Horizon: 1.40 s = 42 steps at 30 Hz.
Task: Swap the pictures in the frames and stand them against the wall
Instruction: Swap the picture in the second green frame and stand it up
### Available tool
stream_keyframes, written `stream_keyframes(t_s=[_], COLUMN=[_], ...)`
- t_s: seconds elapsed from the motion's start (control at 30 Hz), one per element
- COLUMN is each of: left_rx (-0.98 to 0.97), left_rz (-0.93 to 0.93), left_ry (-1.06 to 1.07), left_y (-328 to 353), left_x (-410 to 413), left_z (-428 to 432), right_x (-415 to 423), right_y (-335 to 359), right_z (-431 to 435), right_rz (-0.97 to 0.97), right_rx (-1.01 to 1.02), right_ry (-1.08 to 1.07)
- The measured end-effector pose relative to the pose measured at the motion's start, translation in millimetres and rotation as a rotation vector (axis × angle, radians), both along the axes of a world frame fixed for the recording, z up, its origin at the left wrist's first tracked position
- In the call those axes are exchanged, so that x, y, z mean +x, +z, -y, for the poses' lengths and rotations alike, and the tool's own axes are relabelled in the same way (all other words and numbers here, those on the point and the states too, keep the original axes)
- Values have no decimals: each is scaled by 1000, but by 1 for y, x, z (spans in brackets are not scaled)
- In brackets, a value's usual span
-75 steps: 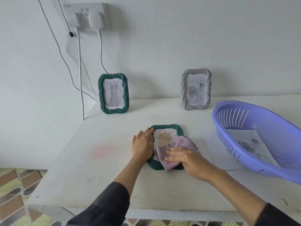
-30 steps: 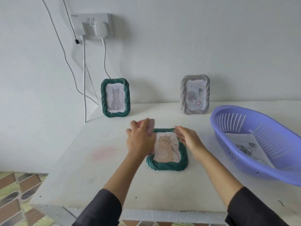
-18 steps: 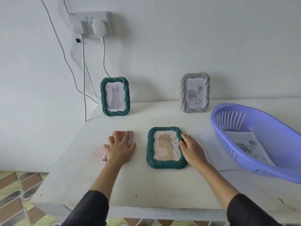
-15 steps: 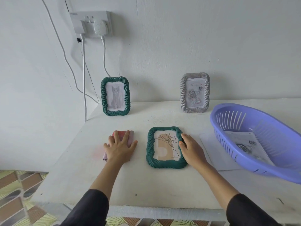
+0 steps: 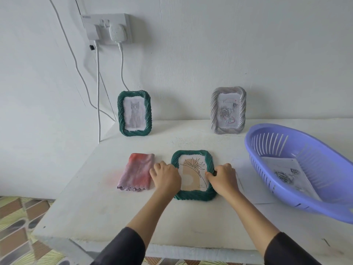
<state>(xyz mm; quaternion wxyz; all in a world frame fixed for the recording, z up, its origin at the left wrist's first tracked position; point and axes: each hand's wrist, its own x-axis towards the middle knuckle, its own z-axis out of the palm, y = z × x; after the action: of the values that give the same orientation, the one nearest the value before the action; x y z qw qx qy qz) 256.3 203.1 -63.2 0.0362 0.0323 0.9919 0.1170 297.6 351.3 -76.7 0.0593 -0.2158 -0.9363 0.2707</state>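
Note:
A green rope-edged frame (image 5: 192,196) with a line-drawn flower picture lies flat at the middle of the white table (image 5: 114,222). My left hand (image 5: 165,176) grips its left edge and my right hand (image 5: 222,178) grips its right edge, fingers curled over the rim. A second green frame (image 5: 134,113) with a cat picture stands against the wall at the back left. A grey frame (image 5: 228,110) with a rose picture stands against the wall at the back right.
A folded pink-red cloth (image 5: 137,172) lies left of the flat frame. A purple plastic basket (image 5: 305,169) at the right holds a printed rose sheet (image 5: 288,174). White paper (image 5: 246,188) lies beside it. Cables hang from a wall socket (image 5: 108,28).
My left hand left the cloth on the table and moved right onto the frame's left edge. My right hand curled over the right edge. The cloth lies uncovered.

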Motion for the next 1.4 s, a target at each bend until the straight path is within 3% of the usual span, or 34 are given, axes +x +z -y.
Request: stream_keyframes(t_s=[0.13,0.27,0.33,0.4,0.53,0.7,0.93,1.13,1.4], left_rx=[286,1049,1287,1394,1395,1433,1420,1453,1426], left_rz=[85,227,316,353,274,237,183,220,205], left_ry=[118,162,154,138,100,56,48,99,129], left_y=[7,27,38,46,58,71,74,54,30], left_x=[-13,-20,-28,-41,-73,-122,-199,-244,-261], left_z=[7,19,23,26,27,20,-3,-17,-21], right_x=[-6,-15,-24,-36,-75,-134,-211,-255,-273], right_y=[2,16,26,35,48,67,82,74,48], right_z=[-5,-14,-18,-19,-20,-21,-26,-33,-35], right_rz=[-137,-246,-230,-192,-152,-159,-246,-205,-196], right_rx=[-472,-1041,-1173,-1224,-1295,-1387,-1235,-1102,-1108], right_ry=[-66,-101,-37,44,179,181,69,20,25])
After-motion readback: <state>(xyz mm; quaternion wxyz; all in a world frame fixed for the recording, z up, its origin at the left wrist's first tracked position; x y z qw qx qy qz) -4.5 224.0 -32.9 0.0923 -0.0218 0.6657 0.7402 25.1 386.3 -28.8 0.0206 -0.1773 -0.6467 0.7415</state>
